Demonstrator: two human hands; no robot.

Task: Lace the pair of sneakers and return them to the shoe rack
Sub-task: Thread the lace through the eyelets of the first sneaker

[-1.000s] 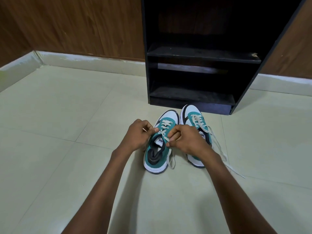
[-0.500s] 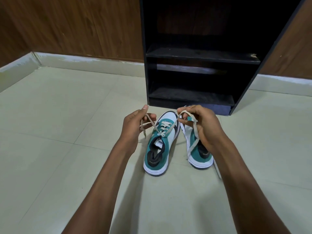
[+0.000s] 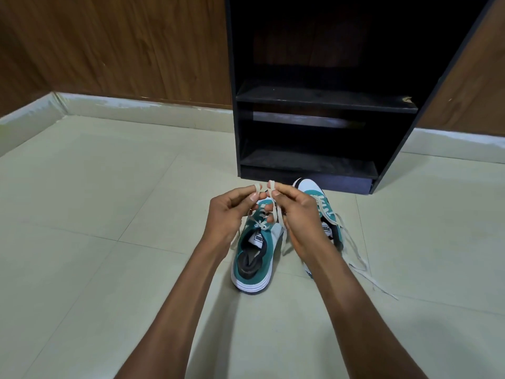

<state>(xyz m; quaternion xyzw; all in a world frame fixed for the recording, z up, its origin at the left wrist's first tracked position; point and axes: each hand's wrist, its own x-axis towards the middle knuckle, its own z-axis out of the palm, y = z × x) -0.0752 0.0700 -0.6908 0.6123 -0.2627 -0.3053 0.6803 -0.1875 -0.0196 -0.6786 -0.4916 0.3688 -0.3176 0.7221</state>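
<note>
Here each hand (image 3: 228, 212) (image 3: 299, 214) pinches a lace loop (image 3: 269, 191) above the left sneaker (image 3: 255, 258).

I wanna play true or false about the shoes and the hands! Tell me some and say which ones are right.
1. Both hands pinch laces of the left shoe. True: left hand, right hand.
2. The right shoe sits on a shelf. False: it is on the floor.
3. The shoe rack holds no shoes on its visible shelves. True.
4. The right shoe's laces are tied in a bow. False: they trail loose.
</note>
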